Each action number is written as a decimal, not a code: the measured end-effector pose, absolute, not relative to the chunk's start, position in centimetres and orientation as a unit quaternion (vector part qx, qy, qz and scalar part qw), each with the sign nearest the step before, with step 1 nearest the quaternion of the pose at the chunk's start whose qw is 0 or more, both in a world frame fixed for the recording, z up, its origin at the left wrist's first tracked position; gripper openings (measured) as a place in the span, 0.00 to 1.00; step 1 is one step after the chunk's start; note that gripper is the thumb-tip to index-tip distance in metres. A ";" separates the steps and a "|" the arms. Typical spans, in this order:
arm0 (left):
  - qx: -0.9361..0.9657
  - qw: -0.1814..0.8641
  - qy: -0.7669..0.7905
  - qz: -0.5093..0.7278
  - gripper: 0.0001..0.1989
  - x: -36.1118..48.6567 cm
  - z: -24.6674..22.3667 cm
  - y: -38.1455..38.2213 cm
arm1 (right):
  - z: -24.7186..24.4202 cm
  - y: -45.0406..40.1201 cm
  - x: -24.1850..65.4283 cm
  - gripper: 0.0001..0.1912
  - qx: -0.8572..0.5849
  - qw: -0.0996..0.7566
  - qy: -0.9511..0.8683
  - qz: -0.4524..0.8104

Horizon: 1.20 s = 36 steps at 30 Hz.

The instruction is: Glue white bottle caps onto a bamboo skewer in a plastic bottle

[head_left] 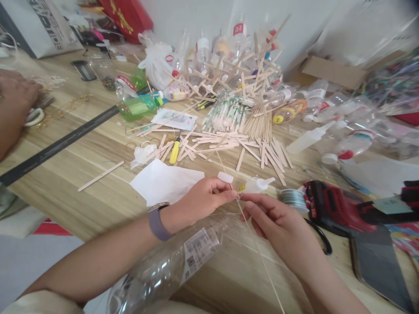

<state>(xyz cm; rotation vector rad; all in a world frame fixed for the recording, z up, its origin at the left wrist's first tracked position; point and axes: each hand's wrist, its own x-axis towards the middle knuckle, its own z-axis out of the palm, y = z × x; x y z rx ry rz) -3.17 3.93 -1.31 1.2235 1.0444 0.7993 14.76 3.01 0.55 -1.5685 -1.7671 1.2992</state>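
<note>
My left hand [209, 196], with a watch on its wrist, pinches a thin wooden stick [255, 244] between thumb and fingertips. The stick runs slantwise from the table's middle down to the lower right. At the pinch point, the index fingertip of my right hand [278, 218] meets the stick; its other fingers are curled, and anything between them is too small to make out. Below my hands lies a large clear plastic bottle [153, 270] with a white label. Just beyond my fingers are a white cap [225, 177] and a small white squeeze bottle [260, 185].
Flat craft sticks [225, 138], a yellow-handled screwdriver [175, 151] and white paper [166, 181] lie ahead. Plastic bottles crowd the back. At right are a thread spool [294, 199], a red power tool [340, 205] and a phone [381, 261]. Another person's hand [16, 100] is at left.
</note>
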 end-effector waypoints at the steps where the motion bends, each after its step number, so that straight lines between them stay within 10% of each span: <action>1: 0.530 0.628 0.454 0.345 0.13 -3.1 -1.3 3.9 | 0.5 3.1 14.8 0.19 -0.567 0.225 -0.644 0.461; 22: 0.480 0.680 0.433 0.346 0.13 -2.9 -1.4 3.8 | 0.1 2.8 14.4 0.13 -0.579 0.210 -0.712 0.337; 36: 0.509 0.660 0.431 0.347 0.14 -3.3 -1.1 3.8 | 0.9 3.1 14.9 0.21 -0.563 0.227 -0.613 0.505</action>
